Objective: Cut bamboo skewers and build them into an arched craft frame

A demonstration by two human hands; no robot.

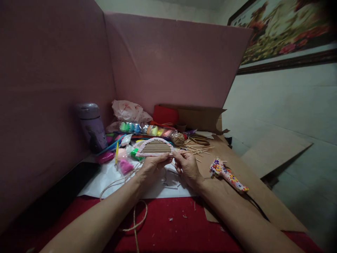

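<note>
My left hand (154, 168) is closed on the lower edge of a half-round cardboard piece (157, 147). Its curved border is wrapped in pale pink patterned material, and bare corrugated cardboard shows in the middle. At the lower right corner of that piece, my right hand (188, 169) pinches its edge between thumb and fingers. Whether a loose strip end is also in the pinch is too small to tell. Jute twine (142, 220) trails past my left forearm. White paper (91, 184) lies beneath both hands.
A flower-patterned glue gun (228, 176) rests on brown cardboard (265, 207) at the right. Wooden skewers (201, 150), a twine ball (178, 138) and clay packets (130, 127) lie behind my hands. A purple tumbler (92, 130) stands at the left, by pink panels (168, 63).
</note>
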